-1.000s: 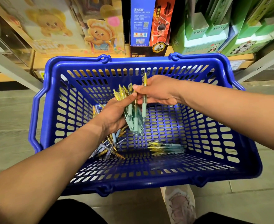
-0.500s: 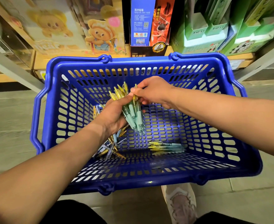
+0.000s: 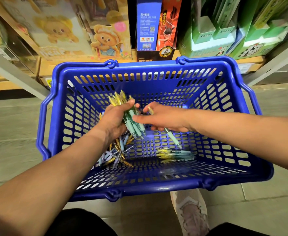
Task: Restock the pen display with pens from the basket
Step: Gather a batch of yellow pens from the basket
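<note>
Pens of yellow and pale green plastic [image 3: 175,154] lie loose on the bottom of the blue slotted plastic basket [image 3: 156,64], which stands on the floor. Above them, your left hand [image 3: 114,120] clenches a bundle of the same pens [image 3: 136,124]. Your right hand [image 3: 167,119], just beside the bundle, grasps a single pen [image 3: 173,137], tip pointing down.

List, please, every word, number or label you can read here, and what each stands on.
"黑木铅笔": heading on the tall blue cardboard box.
"4": round gold seal on the red-and-black carton beside it.
Blurred: the blue box's small print, the red carton's vertical characters, lettering on the green boxes and yellow bear box.
None visible on the pens or blue plastic basket.
</note>
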Available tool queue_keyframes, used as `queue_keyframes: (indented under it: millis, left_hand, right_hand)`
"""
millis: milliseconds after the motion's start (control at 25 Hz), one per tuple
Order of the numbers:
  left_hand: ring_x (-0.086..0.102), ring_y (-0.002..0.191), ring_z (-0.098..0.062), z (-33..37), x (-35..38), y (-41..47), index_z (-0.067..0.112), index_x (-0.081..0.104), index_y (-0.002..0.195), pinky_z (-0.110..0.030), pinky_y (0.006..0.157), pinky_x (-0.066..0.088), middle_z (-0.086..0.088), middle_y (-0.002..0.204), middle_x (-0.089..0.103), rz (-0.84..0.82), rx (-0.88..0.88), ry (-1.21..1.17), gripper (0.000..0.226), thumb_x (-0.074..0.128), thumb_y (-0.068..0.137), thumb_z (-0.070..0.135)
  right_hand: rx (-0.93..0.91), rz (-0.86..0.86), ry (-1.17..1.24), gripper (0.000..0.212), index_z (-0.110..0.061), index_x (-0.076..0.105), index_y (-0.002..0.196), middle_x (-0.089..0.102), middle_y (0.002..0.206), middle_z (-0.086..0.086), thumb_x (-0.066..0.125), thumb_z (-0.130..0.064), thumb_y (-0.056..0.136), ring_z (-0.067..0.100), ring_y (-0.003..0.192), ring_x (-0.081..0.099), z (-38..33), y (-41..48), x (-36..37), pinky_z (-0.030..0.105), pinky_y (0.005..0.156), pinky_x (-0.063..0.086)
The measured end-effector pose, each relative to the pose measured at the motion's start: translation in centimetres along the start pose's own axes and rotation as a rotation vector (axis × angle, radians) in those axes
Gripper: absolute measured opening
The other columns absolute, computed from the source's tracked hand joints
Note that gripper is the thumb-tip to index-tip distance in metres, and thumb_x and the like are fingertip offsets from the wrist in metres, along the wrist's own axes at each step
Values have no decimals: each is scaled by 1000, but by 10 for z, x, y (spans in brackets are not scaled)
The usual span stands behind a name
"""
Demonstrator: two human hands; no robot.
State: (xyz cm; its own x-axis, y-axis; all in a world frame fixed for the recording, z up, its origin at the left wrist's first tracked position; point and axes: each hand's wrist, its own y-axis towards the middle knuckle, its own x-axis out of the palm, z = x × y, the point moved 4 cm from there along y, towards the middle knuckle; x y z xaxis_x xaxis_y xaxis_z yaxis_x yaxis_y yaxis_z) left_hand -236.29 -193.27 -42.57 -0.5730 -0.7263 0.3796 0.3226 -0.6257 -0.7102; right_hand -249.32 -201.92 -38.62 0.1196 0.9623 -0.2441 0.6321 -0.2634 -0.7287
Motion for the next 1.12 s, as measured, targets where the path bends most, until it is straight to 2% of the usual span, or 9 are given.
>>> queue_keyframes:
  millis: [80,160,240,360,480,560,680,880,1120]
  left_hand:
    - [76,74,-27,1,2,-3,0,72,105,-39,65,61,-13,89,76,-5,-5,-4,19,72,89,9]
    - [75,71,-27,3,3,-6,0,74,99,-39,64,61,-14,85,75,-18,-1,6,14,74,88,9]
    - [75,71,-28,5,4,-11,-2,72,97,-41,65,61,-14,80,74,-37,2,23,16,75,86,10]
    - [72,75,-25,10,3,-16,-4,68,111,-40,72,61,-13,86,70,-43,23,39,32,76,81,6]
    - [70,72,-21,12,5,-19,-3,61,125,-35,69,61,-10,85,67,-30,48,11,46,75,82,3]
    - [70,72,-21,11,7,-20,-5,57,131,-33,66,59,-10,86,69,1,82,-30,50,75,84,2]
    - [72,70,-21,9,12,-19,-8,55,133,-34,64,59,-11,86,70,41,99,-48,56,77,83,3]
    - [69,73,-22,-13,27,-26,6,61,120,-36,67,58,-7,88,69,118,132,38,40,77,83,-1]
    - [70,78,-14,1,39,-32,17,63,110,-35,72,56,2,93,73,131,298,77,38,79,81,-1]
  right_hand:
    - [-72,-64,28,66,-19,48,125,73,105,-3,80,-53,78,10,88,73,2,-2,10,31,77,62]
    - [-148,-74,63,53,-21,54,120,76,107,-1,84,-38,80,14,95,74,1,-2,12,45,95,58]
    - [-195,-124,59,46,-20,60,121,76,111,0,83,-29,82,17,104,72,0,-3,11,44,101,54]
    - [-121,-256,192,29,-16,64,115,77,106,0,73,-32,92,7,87,74,6,-5,10,16,72,54]
    - [91,-129,653,33,0,61,117,75,107,16,51,-30,105,12,76,70,22,0,6,13,46,48]
    - [207,-4,894,36,8,53,125,69,114,27,40,-21,108,27,94,69,36,2,10,28,58,61]
    - [264,-6,1047,31,0,57,104,69,113,33,36,-22,101,41,104,70,45,-1,30,52,81,61]
    - [244,10,1223,46,5,58,126,69,116,31,35,-26,101,42,107,69,55,-2,54,48,82,61]
    - [191,-1,1312,48,3,57,115,68,117,32,30,-35,108,38,102,72,51,-5,48,45,81,62]
